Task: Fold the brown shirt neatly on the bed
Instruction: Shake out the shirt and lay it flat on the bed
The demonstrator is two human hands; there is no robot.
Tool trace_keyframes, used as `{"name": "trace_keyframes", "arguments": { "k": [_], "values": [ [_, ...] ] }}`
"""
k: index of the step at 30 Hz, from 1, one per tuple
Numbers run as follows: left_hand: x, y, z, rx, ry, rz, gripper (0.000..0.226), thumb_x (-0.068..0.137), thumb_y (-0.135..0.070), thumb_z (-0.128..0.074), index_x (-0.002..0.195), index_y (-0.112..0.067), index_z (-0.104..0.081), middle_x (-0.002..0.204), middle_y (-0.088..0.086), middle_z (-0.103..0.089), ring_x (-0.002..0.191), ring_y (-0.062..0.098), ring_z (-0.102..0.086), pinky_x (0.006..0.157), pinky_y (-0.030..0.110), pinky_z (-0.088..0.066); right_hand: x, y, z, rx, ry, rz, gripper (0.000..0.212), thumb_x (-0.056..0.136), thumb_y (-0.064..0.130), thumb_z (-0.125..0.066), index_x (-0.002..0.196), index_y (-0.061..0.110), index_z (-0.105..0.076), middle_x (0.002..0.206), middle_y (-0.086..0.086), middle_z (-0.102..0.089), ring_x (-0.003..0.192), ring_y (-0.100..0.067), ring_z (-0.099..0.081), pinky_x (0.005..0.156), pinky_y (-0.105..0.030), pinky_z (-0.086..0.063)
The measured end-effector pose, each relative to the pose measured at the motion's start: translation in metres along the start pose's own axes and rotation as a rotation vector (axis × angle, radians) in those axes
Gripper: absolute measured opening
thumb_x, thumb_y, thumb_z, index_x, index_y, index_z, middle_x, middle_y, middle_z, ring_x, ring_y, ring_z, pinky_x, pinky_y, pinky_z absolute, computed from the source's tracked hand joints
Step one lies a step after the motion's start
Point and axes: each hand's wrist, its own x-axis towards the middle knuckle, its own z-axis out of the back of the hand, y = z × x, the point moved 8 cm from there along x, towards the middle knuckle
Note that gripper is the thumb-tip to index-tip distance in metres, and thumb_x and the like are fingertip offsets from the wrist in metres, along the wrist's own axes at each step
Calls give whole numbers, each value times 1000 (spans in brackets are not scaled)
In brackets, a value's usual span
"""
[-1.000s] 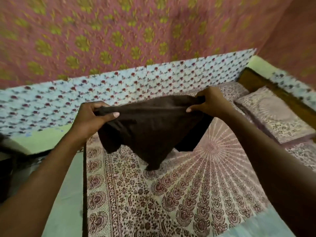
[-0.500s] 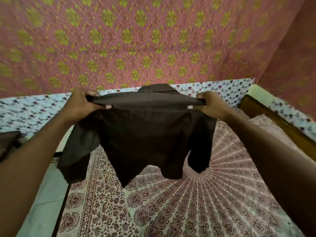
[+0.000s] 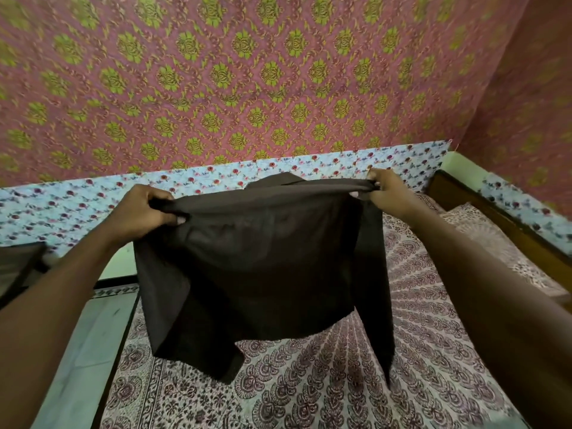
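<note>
I hold the brown shirt (image 3: pixel 263 267) up in the air by its shoulders, above the left half of the bed (image 3: pixel 309 391). My left hand (image 3: pixel 145 212) has its fingers curled round the left shoulder seam. My right hand (image 3: pixel 387 193) pinches the right shoulder between thumb and fingers. The top edge is stretched taut between the two hands, with the collar poking up behind it. The body hangs flat, and one sleeve drops down at each side, the left one just inside the bed's left edge. I cannot tell whether the right sleeve's tip touches the sheet. A pillow (image 3: pixel 483 233) lies at the bed's right edge. A second ago the shirt was bunched between my hands; now it hangs opened out, hands wider apart.
</note>
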Motion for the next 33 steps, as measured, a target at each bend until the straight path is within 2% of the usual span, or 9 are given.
{"name": "trace_keyframes", "arguments": {
  "k": [4, 8, 11, 14, 18, 22, 25, 30, 33],
  "values": [
    [-6, 2, 4, -124, -20, 4, 10, 87, -7, -81, 81, -1, -76, 84, 16, -76, 83, 29, -72, 85, 41, -54, -16, -1, 4, -47, 13, 20, 28, 93, 11, -75, 76, 16, -53, 73, -7, -53, 68, -19, -53, 60, -32, -38],
    [-10, -3, -2, -6, -73, -100, 15, 91, -15, -79, 76, -15, -75, 68, -6, -71, 74, 22, -67, 68, 21, -48, -24, 0, 11, -171, -92, 35, 25, 89, 14, -79, 76, 7, -59, 70, -5, -56, 65, -17, -52, 55, -30, -36],
    [-20, 9, -18, -40, 10, -52, 7, 95, -13, -75, 94, -10, -81, 89, 8, -78, 86, 23, -72, 82, 40, -56, -42, -1, 10, -174, -152, 47, 24, 89, 6, -74, 78, 12, -53, 72, -3, -55, 66, -14, -51, 58, -31, -36],
    [-48, 18, -52, -76, 274, -26, 18, 92, -22, -75, 93, -5, -81, 89, 16, -78, 84, 29, -75, 83, 45, -59, -76, 4, -12, -215, -65, 118, 15, 84, -5, -68, 84, 8, -59, 74, -2, -60, 69, -19, -59, 57, -28, -37],
    [-95, 17, -86, -168, 522, 5, 25, 77, -42, -88, 77, -17, -83, 72, 8, -75, 66, 18, -71, 62, 23, -51, -113, -6, -38, -275, 75, 46, 17, 85, 4, -76, 73, 12, -67, 64, 4, -60, 61, -6, -54, 52, -23, -35],
    [-108, 21, -84, -232, 566, 43, 47, 61, -45, -97, 88, -9, -83, 90, 19, -79, 86, 36, -76, 74, 32, -55, -130, -5, -25, -271, 59, 75, 20, 79, 23, -89, 72, 16, -71, 64, 7, -62, 63, -6, -58, 58, -21, -35],
    [-101, 11, -67, -383, 531, 89, 74, 36, -52, -103, 93, -9, -84, 95, 18, -80, 84, 32, -78, 68, 27, -62, -131, 3, 3, -255, -29, 86, 23, 72, 26, -94, 76, 15, -74, 70, -1, -69, 66, -16, -64, 61, -30, -46],
    [-49, 3, -34, -245, 257, 59, 20, 74, -19, -88, 92, -11, -84, 86, 5, -81, 75, 13, -76, 68, 26, -60, -103, 13, 41, -298, -176, 60, 26, 73, 17, -93, 89, 4, -76, 83, -6, -71, 77, -21, -63, 71, -35, -51],
    [-17, 8, -40, -53, 145, -12, 5, 89, -17, -81, 88, -12, -81, 75, 0, -77, 68, 11, -71, 63, 25, -52, -73, 0, 35, -333, -148, 18, 22, 78, 5, -86, 96, 4, -75, 93, -12, -72, 88, -24, -65, 82, -41, -56]
  ]
}}
